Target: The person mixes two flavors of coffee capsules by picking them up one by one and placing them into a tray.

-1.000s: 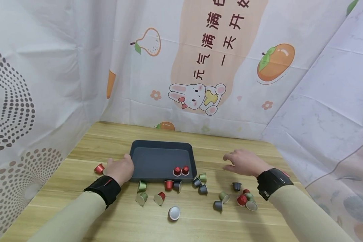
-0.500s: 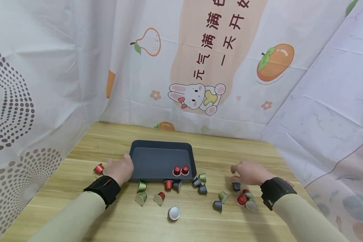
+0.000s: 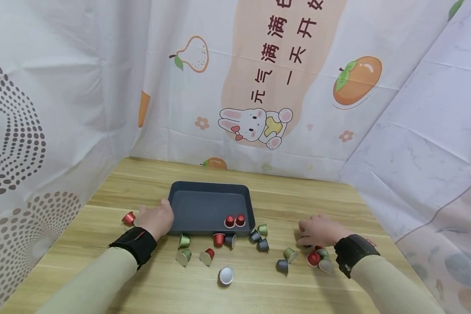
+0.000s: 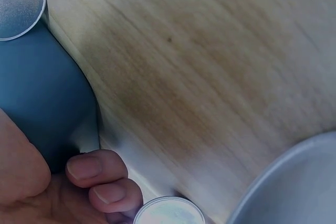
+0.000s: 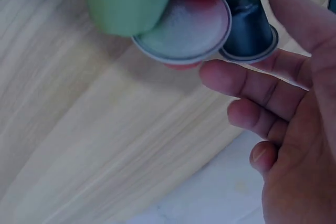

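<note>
My left hand (image 3: 155, 219) grips the left edge of a dark grey rectangular tray (image 3: 204, 207); in the left wrist view its curled fingertips (image 4: 85, 168) are at the tray's corner. Two red coffee capsules (image 3: 240, 220) stand inside the tray at its front right. My right hand (image 3: 322, 231) is low over the right of the table, reaching round a dark coffee capsule (image 5: 245, 27). In the right wrist view the fingers lie along that capsule's rim while the thumb stands apart from it. The hand mostly hides this capsule in the head view.
Red and green capsules (image 3: 313, 259) cluster beside the right wrist. Several green, red and dark capsules (image 3: 263, 245) lie along the tray's front side. One capsule (image 3: 226, 276) shows its silver lid near the front, and a red capsule (image 3: 128, 218) lies left of the left hand.
My right hand has moved right and toward me, then down over the dark capsule, now mostly covering it. The left hand and tray have stayed in place.
</note>
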`<control>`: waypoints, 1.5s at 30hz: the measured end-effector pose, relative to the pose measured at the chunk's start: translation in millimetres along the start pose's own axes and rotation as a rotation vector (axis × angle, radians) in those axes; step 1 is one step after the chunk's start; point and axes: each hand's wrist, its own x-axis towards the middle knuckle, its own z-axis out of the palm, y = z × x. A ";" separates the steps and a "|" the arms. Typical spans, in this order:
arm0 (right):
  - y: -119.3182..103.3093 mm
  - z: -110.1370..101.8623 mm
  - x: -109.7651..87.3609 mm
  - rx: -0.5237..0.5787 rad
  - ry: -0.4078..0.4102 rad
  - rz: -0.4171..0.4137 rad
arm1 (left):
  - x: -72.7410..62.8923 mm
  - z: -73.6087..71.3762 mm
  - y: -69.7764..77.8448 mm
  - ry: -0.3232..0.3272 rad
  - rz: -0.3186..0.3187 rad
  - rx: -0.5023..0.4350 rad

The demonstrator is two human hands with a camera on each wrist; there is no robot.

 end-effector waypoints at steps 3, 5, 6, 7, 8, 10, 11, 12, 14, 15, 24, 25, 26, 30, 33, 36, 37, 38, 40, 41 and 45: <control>0.2 2.3 0.9 0.027 -0.001 -0.008 | -0.1 0.2 -0.1 -0.003 0.001 0.001; 0.4 3.8 1.8 0.025 0.010 -0.018 | -0.4 -0.4 0.1 -0.003 0.005 0.004; 0.4 4.5 2.3 0.019 0.018 -0.028 | -0.3 -0.7 0.1 -0.001 0.009 0.007; 0.2 5.0 2.6 0.017 0.027 -0.039 | 0.0 -0.5 0.0 0.000 0.009 0.007; -0.1 5.3 2.8 0.008 0.039 -0.054 | 0.4 -0.1 -0.3 0.001 0.011 0.010; -0.3 5.8 3.1 -0.008 0.062 -0.088 | 0.5 0.1 -0.3 0.006 0.014 0.012; -0.7 5.8 3.0 -0.013 0.070 -0.101 | 0.6 0.5 -0.3 0.007 0.013 0.011; -1.6 5.7 2.9 -0.013 0.074 -0.110 | 0.7 0.9 -0.4 0.007 0.014 0.012; -3.0 5.0 2.5 -0.017 0.089 -0.137 | 0.5 1.8 -0.6 0.008 0.015 0.012; -3.7 4.5 2.6 -0.016 0.098 -0.148 | 0.4 1.9 -0.7 0.009 0.018 0.012; -2.4 -2.1 11.6 0.023 0.190 -0.294 | -0.9 2.0 -2.4 0.027 0.043 0.031; -3.0 -3.7 12.8 0.020 0.199 -0.302 | -0.7 2.5 -2.6 0.027 0.043 0.033; -3.4 -5.3 13.7 0.015 0.208 -0.310 | -0.5 2.9 -2.7 0.027 0.040 0.031; -7.6 -13.2 16.2 -0.023 0.273 -0.346 | 0.0 3.9 -2.9 0.029 0.047 0.039; -9.8 -19.0 17.9 -0.018 0.289 -0.345 | 0.0 3.7 -2.6 0.032 0.047 0.031; -11.2 -24.4 20.2 -0.004 0.282 -0.329 | 0.7 4.0 -2.9 0.033 0.047 0.032; -11.5 -26.1 21.0 -0.002 0.280 -0.325 | 0.5 3.8 -2.6 0.032 0.043 0.028; -12.6 -28.4 21.5 -0.003 0.280 -0.322 | 0.4 3.5 -2.8 0.032 0.047 0.031; -13.9 -32.3 23.2 -0.004 0.288 -0.323 | 1.1 3.6 -3.1 0.032 0.052 0.038; -14.7 -34.7 24.0 -0.001 0.294 -0.327 | 1.2 3.9 -3.1 0.032 0.051 0.038; -17.9 -43.1 27.0 0.011 0.306 -0.318 | 2.0 4.1 -3.9 0.034 0.059 0.036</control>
